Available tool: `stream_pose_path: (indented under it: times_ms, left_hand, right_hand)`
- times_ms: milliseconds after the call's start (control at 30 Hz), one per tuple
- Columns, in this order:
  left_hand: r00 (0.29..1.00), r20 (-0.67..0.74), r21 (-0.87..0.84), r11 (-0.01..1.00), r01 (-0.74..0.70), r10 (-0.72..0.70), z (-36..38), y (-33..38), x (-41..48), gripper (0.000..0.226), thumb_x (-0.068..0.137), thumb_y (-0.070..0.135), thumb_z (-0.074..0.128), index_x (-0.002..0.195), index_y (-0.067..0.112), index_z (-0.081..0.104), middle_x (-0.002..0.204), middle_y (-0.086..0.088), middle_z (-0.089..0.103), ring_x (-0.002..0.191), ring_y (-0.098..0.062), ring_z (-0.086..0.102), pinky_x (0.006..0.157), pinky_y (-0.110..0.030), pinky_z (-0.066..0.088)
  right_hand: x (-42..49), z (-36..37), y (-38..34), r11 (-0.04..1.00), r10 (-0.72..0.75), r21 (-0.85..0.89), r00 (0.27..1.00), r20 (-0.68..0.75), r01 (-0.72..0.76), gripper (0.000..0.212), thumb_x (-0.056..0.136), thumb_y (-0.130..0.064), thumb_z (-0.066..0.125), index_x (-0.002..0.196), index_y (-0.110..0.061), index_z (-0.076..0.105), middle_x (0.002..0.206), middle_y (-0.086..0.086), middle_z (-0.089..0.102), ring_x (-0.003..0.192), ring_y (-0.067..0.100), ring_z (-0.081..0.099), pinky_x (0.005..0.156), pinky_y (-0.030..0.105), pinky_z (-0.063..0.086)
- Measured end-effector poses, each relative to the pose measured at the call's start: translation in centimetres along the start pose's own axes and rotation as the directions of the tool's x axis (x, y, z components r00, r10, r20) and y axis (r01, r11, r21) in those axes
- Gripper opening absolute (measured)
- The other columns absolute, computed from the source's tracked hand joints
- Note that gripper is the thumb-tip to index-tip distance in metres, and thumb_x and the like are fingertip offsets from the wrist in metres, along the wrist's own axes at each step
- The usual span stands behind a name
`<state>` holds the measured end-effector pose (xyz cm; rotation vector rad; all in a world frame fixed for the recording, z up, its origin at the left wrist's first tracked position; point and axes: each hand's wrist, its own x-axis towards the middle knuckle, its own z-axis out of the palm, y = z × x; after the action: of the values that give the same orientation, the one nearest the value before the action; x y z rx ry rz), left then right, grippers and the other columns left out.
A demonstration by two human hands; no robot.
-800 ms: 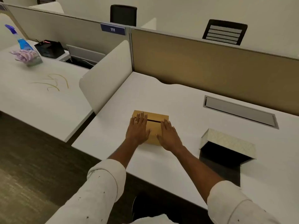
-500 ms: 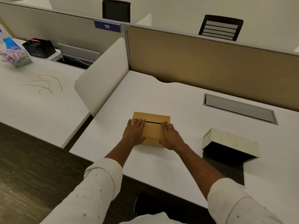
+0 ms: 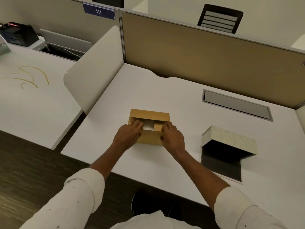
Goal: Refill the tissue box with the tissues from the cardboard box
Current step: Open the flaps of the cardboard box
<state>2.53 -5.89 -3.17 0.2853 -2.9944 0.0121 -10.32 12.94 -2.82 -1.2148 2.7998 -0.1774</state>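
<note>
A small brown cardboard box (image 3: 149, 138) sits on the white desk (image 3: 165, 90) in front of me. Its top flaps are parted and white tissues (image 3: 148, 126) show through the gap. My left hand (image 3: 127, 136) grips the near flap at the box's left side, fingers curled over its edge. At the right side my right hand (image 3: 171, 138) holds the same flap. The far flap stands raised behind them. To the right lies the patterned tissue box (image 3: 231, 139), open, with a dark inside and a dark panel flat on the desk.
A grey cable hatch (image 3: 236, 104) is set into the desk behind the tissue box. A tan partition (image 3: 206, 52) closes the back and a white divider (image 3: 94, 68) the left. The neighbouring desk holds a black organiser (image 3: 18, 34) and yellowish strands (image 3: 28, 76).
Both hands lay flat on the shut cardboard box; now they have pulled its flaps apart and the tissues inside show. The view has tilted down and closer.
</note>
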Motion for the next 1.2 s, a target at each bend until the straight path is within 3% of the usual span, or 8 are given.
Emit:
stream_pose_path:
  times_ms: [200, 300, 467, 600, 767, 967, 1067, 1200]
  left_hand:
    - [0.994, -0.04, -0.012, 0.995, -0.101, 0.1, 0.7, 0.2, -2.4, 0.017, 0.096, 0.027, 0.066, 0.109, 0.017, 0.063, 0.099, -0.001, 0.07, 0.071, -0.02, 0.067, 0.046, -0.03, 0.052]
    - [0.993, -0.032, -0.02, 0.993, -0.117, 0.117, 1.1, 0.4, -3.3, 0.04, 0.079, 0.01, 0.083, 0.116, 0.017, 0.069, 0.104, -0.002, 0.076, 0.072, -0.022, 0.073, 0.048, -0.03, 0.054]
    - [0.996, 0.052, -0.138, 0.988, -0.071, 0.078, 2.8, 1.5, -4.4, 0.052, 0.093, 0.002, 0.066, 0.142, 0.018, 0.057, 0.143, -0.007, 0.061, 0.132, -0.027, 0.058, 0.1, -0.046, 0.055]
    - [0.981, 0.186, -0.118, 0.993, -0.022, 0.044, 4.1, 2.1, -5.4, 0.056, 0.107, 0.042, 0.035, 0.157, 0.017, 0.032, 0.162, -0.008, 0.036, 0.151, -0.029, 0.031, 0.123, -0.05, 0.027]
    - [0.966, 0.26, -0.143, 0.989, 0.042, -0.003, 5.0, 3.3, -6.3, 0.076, 0.103, 0.063, 0.016, 0.162, 0.018, 0.003, 0.169, -0.003, -0.009, 0.156, -0.024, -0.012, 0.127, -0.054, 0.001]
    - [0.983, 0.175, -0.103, 0.992, 0.077, -0.058, 2.7, 2.6, -3.3, 0.041, 0.105, 0.03, 0.033, 0.143, 0.021, 0.047, 0.158, -0.005, 0.041, 0.149, -0.025, 0.031, 0.098, -0.049, 0.046]
    - [0.963, 0.265, -0.084, 0.993, 0.077, -0.053, 2.1, 1.6, -1.4, 0.046, 0.102, 0.038, 0.033, 0.145, 0.027, 0.045, 0.168, -0.007, 0.018, 0.156, -0.028, 0.012, 0.108, -0.061, 0.036]
    - [0.922, 0.373, -0.066, 0.988, 0.141, -0.107, 2.0, 0.8, 0.6, 0.062, 0.101, 0.054, 0.029, 0.157, 0.027, 0.029, 0.169, -0.001, -0.02, 0.156, -0.03, -0.012, 0.111, -0.076, 0.021]
  right_hand:
    - [-2.3, 1.3, 0.3, 0.99, -0.131, 0.04, 0.989, -0.072, 0.134, 0.022, 0.09, -0.015, 0.071, 0.11, -0.015, 0.062, 0.112, 0.004, 0.066, 0.08, 0.024, 0.063, 0.061, 0.034, 0.054]
    - [-3.2, 1.9, 0.3, 0.985, -0.171, 0.019, 0.98, -0.102, 0.174, 0.025, 0.093, -0.012, 0.068, 0.117, -0.017, 0.067, 0.115, 0.004, 0.074, 0.079, 0.024, 0.071, 0.064, 0.033, 0.059]
    - [-4.5, 3.2, 0.4, 0.979, -0.202, 0.005, 0.969, -0.143, 0.205, 0.047, 0.086, -0.005, 0.077, 0.131, -0.014, 0.069, 0.134, 0.007, 0.069, 0.109, 0.028, 0.073, 0.084, 0.041, 0.062]
    - [-5.6, 4.7, 0.5, 0.982, -0.188, 0.022, 0.979, 0.085, 0.187, 0.061, 0.105, -0.027, 0.051, 0.161, -0.016, 0.027, 0.167, 0.006, 0.028, 0.154, 0.026, 0.029, 0.121, 0.046, 0.034]
    - [-6.6, 5.8, 0.6, 0.983, -0.164, -0.039, 0.958, 0.234, 0.178, 0.085, 0.102, -0.065, 0.026, 0.162, -0.019, -0.012, 0.169, 0.001, -0.021, 0.156, 0.021, -0.019, 0.126, 0.051, -0.003]
    - [-5.0, 4.0, -1.0, 0.994, -0.096, 0.055, 0.995, 0.002, 0.096, 0.064, 0.104, -0.059, 0.02, 0.148, -0.02, 0.045, 0.157, 0.004, 0.04, 0.146, 0.024, 0.037, 0.121, 0.053, 0.023]
    - [-2.4, 2.6, -1.6, 0.992, -0.099, 0.069, 0.995, -0.028, 0.101, 0.04, 0.108, -0.039, 0.03, 0.136, -0.023, 0.054, 0.148, 0.004, 0.047, 0.138, 0.025, 0.044, 0.115, 0.05, 0.03]
    - [0.8, 1.6, -2.0, 0.994, -0.107, -0.001, 0.971, 0.215, 0.11, 0.046, 0.106, -0.031, 0.039, 0.153, -0.026, 0.039, 0.168, 0.009, 0.018, 0.153, 0.032, 0.018, 0.119, 0.058, 0.027]
